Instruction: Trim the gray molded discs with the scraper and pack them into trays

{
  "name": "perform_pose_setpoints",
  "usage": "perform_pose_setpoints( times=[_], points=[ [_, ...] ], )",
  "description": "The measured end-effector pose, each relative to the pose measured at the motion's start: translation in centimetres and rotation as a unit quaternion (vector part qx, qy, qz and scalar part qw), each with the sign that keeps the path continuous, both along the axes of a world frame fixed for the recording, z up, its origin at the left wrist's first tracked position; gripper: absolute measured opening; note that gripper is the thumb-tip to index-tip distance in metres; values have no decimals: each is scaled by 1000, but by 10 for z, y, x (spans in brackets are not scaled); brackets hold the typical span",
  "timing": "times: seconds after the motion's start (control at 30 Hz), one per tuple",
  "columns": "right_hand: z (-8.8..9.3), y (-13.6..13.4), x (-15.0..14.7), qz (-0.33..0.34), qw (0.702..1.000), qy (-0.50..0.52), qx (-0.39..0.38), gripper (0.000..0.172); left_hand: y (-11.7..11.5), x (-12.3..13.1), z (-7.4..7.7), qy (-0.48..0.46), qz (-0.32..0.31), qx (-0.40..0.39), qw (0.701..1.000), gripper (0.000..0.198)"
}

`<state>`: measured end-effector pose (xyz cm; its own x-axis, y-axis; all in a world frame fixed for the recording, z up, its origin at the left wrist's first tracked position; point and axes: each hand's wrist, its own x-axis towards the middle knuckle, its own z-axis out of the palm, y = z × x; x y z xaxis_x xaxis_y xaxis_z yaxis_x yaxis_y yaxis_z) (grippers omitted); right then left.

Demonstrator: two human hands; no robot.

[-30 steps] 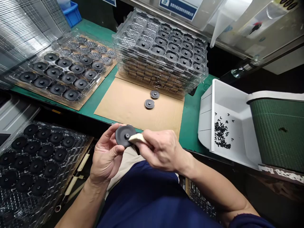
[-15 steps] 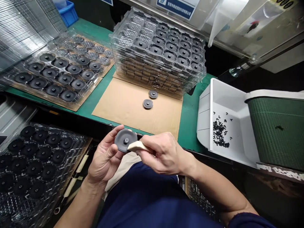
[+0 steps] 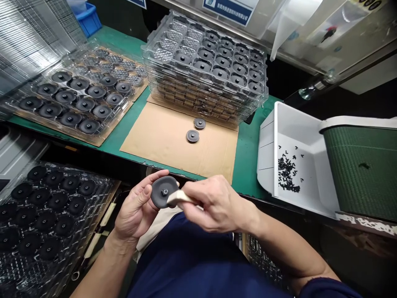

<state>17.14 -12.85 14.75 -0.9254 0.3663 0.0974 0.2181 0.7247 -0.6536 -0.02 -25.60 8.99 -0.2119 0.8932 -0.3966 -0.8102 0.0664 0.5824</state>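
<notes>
My left hand (image 3: pixel 136 207) holds a round black plastic disc (image 3: pixel 159 191) by its edge, its face with the small raised hub turned up toward me. Pinched in my right hand (image 3: pixel 214 203) is a flat cream-coloured piece (image 3: pixel 178 197), perhaps a pad or cloth; its kind is not clear. The tip of this piece touches the disc's face beside the hub. On the cardboard sheet (image 3: pixel 155 132) beyond my hands lie two more black discs, a nearer one (image 3: pixel 192 136) and a farther one (image 3: pixel 199 123).
Stacked clear trays (image 3: pixel 204 93) with black discs stand behind the cardboard. Another disc tray (image 3: pixel 102 92) lies on the green table (image 3: pixel 119 43) at left, and a lower one (image 3: pixel 40 207) beneath it. At right, a white bin (image 3: pixel 266 153) with small black pieces sits by a green conveyor (image 3: pixel 366 165).
Both hands have come slightly lower and nearer to me with the disc. The disc has tilted a little, and the cream piece still touches it.
</notes>
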Motion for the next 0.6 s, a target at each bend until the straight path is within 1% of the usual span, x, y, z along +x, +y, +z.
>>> perform_pose_setpoints(
  times=[0.03, 0.07, 0.17, 0.2, 0.3, 0.33, 0.43, 0.47, 0.57, 0.6],
  points=[
    [-1, 0, 0, 15, 1000, -4, -2, 21, 0, 0, -1, 0, 0, -1, 1000, 40],
    [-2, 1, 0, 16, 1000, -9, 3, 22, 0, 0, -2, 2, -3, -2, 1000, 39],
    [-9, 3, -1, -37, 999, -20, 33, 29, 1, -1, -5, 9, -16, -10, 1000, 36],
    [-11, 4, -1, -39, 998, -22, 37, 29, 1, -1, -6, 9, -19, -17, 1000, 36],
    [-16, 5, 0, 2, 999, -32, 33, 24, 1, 0, -7, 3, -21, -29, 999, 35],
    [-17, 5, 1, 5, 999, -35, 35, 25, 1, 0, -7, 1, -25, -30, 999, 35],
    [-16, 5, 2, -26, 998, -36, 54, 28, 1, 0, -7, -1, -36, -31, 999, 36],
    [-15, 4, 3, -22, 998, -36, 53, 28, 1, -1, -7, -3, -34, -35, 999, 36],
    [-14, 5, 2, 18, 998, -35, 41, 24, 2, -1, -8, -7, -17, -51, 999, 36],
    [-15, 7, 1, 16, 998, -34, 44, 25, 2, 0, -7, -8, -18, -55, 998, 37]
  ],
)
